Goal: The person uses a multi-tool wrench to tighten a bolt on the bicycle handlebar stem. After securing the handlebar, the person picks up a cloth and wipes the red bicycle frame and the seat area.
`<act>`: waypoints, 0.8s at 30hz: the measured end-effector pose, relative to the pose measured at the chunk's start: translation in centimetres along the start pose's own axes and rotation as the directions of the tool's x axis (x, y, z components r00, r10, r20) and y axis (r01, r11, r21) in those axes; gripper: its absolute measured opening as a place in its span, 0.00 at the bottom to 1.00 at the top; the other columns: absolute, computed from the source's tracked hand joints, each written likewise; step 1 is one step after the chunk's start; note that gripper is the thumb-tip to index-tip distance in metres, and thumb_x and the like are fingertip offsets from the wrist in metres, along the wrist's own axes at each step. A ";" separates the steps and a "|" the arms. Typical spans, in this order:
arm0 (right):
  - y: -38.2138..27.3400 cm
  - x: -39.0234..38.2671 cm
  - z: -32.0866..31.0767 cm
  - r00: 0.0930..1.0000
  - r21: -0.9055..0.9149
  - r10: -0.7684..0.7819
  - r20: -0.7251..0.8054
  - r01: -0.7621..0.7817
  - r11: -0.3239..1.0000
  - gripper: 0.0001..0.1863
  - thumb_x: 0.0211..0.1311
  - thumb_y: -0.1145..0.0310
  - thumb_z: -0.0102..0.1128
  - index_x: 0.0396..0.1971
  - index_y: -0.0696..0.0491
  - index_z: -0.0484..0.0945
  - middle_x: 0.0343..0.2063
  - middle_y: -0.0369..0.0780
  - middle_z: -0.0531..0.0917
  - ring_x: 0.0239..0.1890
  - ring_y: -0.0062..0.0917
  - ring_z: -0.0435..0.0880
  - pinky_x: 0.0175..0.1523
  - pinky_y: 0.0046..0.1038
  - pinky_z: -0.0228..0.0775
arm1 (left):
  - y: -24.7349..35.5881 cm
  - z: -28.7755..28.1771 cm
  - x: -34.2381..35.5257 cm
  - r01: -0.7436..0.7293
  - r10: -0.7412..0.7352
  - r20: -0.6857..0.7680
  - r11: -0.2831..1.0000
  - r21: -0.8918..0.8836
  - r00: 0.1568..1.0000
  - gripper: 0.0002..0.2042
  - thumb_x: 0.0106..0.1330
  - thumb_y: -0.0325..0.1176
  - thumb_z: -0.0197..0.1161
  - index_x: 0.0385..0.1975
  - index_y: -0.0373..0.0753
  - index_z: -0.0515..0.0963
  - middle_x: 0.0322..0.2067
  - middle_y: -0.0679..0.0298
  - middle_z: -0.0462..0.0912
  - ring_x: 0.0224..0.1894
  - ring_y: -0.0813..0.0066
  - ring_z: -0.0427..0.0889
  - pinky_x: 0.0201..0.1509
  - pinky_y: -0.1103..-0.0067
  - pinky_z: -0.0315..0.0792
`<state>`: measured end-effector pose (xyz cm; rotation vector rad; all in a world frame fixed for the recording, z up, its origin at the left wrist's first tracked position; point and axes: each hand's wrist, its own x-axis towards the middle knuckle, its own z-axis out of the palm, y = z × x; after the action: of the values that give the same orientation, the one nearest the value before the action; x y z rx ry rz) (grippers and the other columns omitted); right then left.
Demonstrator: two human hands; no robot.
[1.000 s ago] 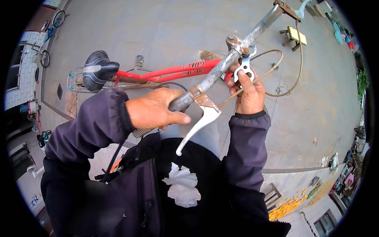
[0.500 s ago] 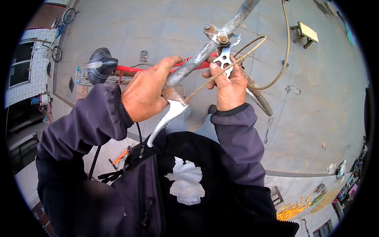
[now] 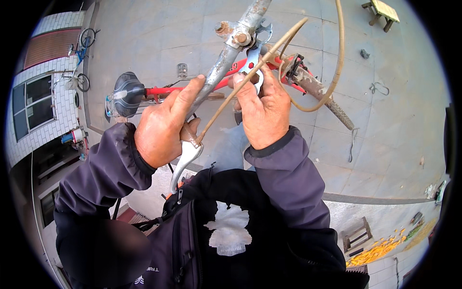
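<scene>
My left hand (image 3: 163, 124) is closed around the end of a worn grey handlebar (image 3: 219, 67), its index finger laid along the tube. Just below that hand hangs a silver brake lever (image 3: 185, 161), with a tan brake cable (image 3: 231, 94) running up from it. Between the thumb and fingers of my right hand (image 3: 264, 113) is a flat silver multi-hole wrench (image 3: 251, 62). The wrench's upper end reaches the underside of the rusty handlebar clamp (image 3: 237, 37); whether it sits on a nut is hidden. Behind is the red bicycle frame (image 3: 168, 90).
The bicycle's black saddle (image 3: 129, 94) lies to the left and its front tyre (image 3: 339, 114) to the right. A small wooden stool (image 3: 382, 13) stands at the far right. Another bicycle (image 3: 82, 55) leans by a tiled wall. Yellow corn cobs (image 3: 378, 251) lie at lower right.
The handlebar, clamp and both hands sit farther left in the picture, as the view has shifted. My left index finger has straightened along the tube. The wrench stands at a different angle under the clamp.
</scene>
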<state>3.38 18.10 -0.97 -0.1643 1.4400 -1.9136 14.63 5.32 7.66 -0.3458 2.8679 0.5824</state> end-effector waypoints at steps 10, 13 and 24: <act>0.3 0.2 -0.2 1.000 0.087 -0.023 -0.022 0.024 0.996 0.22 0.64 0.68 0.56 0.55 0.63 0.67 0.22 0.34 0.74 0.22 0.13 0.71 0.28 0.18 0.65 | 0.4 -0.3 0.8 0.003 -0.003 0.001 1.000 0.007 1.000 0.36 0.49 0.16 0.60 0.63 0.36 0.60 0.34 0.49 0.76 0.27 0.52 0.79 0.31 0.69 0.73; 0.7 0.3 -0.4 1.000 0.084 -0.009 -0.016 0.011 0.996 0.21 0.64 0.69 0.55 0.53 0.64 0.68 0.21 0.37 0.75 0.23 0.16 0.73 0.30 0.21 0.68 | 0.3 -0.2 0.8 0.008 -0.008 0.011 1.000 0.029 1.000 0.35 0.49 0.17 0.61 0.62 0.34 0.60 0.36 0.47 0.76 0.32 0.51 0.79 0.35 0.70 0.73; 0.4 0.3 -0.9 0.991 0.254 0.113 0.077 -0.129 0.958 0.19 0.67 0.66 0.53 0.53 0.60 0.68 0.28 0.38 0.78 0.20 0.13 0.68 0.23 0.15 0.60 | -0.3 -0.3 0.7 0.040 -0.048 0.083 0.995 0.094 0.995 0.32 0.51 0.19 0.63 0.59 0.30 0.62 0.46 0.43 0.76 0.42 0.49 0.81 0.45 0.71 0.75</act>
<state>2.88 18.55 -1.69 -0.0109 1.1201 -1.9561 13.98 4.83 7.65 -0.3596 2.7861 0.4436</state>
